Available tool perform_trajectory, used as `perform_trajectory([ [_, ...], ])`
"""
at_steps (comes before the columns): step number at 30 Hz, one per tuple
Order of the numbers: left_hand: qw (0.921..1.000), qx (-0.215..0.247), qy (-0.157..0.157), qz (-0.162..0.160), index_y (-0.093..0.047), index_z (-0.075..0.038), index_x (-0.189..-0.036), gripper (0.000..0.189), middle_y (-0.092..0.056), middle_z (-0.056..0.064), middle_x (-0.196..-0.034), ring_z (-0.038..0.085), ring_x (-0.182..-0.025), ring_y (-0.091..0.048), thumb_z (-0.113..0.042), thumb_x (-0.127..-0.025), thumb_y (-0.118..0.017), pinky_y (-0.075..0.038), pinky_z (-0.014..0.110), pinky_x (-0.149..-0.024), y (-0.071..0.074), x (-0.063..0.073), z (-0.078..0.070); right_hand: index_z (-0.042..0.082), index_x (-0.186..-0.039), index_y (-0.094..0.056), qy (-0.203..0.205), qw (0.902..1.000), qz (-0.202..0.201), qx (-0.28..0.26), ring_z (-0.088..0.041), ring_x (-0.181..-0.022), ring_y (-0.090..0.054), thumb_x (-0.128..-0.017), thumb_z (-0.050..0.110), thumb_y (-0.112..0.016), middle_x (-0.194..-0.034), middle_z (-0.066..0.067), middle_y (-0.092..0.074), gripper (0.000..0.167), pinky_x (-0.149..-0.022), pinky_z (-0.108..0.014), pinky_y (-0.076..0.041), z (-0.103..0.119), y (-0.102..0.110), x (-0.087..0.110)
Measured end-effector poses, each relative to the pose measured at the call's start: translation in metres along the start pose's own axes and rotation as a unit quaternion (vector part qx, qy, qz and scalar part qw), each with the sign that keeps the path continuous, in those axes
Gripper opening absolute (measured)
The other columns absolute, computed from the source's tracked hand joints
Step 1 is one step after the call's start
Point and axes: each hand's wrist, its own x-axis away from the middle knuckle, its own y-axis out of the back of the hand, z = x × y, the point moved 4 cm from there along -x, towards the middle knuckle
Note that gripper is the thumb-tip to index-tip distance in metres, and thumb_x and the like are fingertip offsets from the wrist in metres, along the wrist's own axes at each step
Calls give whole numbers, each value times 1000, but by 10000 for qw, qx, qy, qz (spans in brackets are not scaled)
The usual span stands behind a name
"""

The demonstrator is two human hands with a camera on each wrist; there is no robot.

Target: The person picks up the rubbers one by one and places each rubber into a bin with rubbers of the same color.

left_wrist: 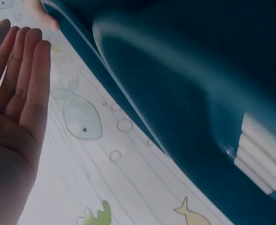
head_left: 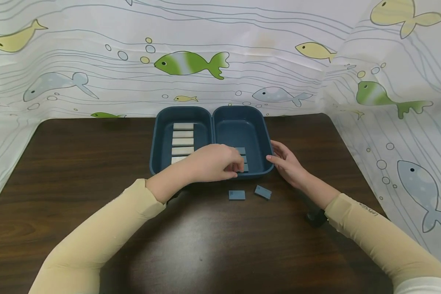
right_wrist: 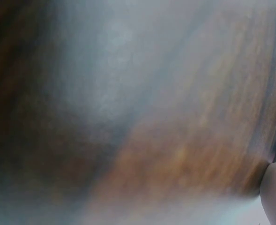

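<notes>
Two dark blue trays stand side by side, the left tray point(head_left: 163, 122) and the right tray point(head_left: 259, 134). My left hand point(head_left: 217, 161) hangs over the near left part of the right tray, fingertips close to small blue-grey tiles point(head_left: 240, 150) in a column there. In the left wrist view the fingers point(left_wrist: 27, 84) look nearly straight and no tile shows in them. My right hand point(head_left: 288, 165) grips the right tray's side wall, thumb on the rim. Two more tiles lie on the table in front, one straight tile point(head_left: 237, 195) and one slanted tile point(head_left: 263, 192).
White blocks point(head_left: 183, 142) form a column in the left tray, partly hidden by my left forearm. The dark wooden table point(head_left: 191, 245) extends around the trays. Behind and at the right hangs a white sheet point(head_left: 242, 24) printed with fish.
</notes>
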Motion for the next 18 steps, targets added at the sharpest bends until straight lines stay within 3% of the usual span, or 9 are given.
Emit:
perform_trajectory([
  [6,9993,175,-17,-333,-79,-13,-107,9,-77,-1,-103,11,-89,-70,-12,-98,-77,-60,27,-84,-13,13,-8,5,-165,-23,1,10000,16,-31,-15,-143,-40,-110,7,-54,-167,-15,-30,64,-106,-13,-44,0,-1,1],
  [13,9956,329,89,-869,-79,-13,-104,9,-76,-1,-99,9,-82,-66,-8,-96,-78,-57,23,-77,-25,25,-6,5,-166,-21,-32,10000,16,23,-20,-151,-33,-109,6,-53,-171,-17,-23,65,-108,-13,-42,0,-1,1],
  [18,9945,491,163,-910,-79,-11,-107,12,-76,0,-99,9,-81,-64,-6,-96,-78,-56,20,-76,-35,30,-3,5,-167,-20,-30,10000,16,53,-21,-151,-33,-109,7,-54,-171,-18,-23,67,-110,-14,-42,0,-1,1],
])
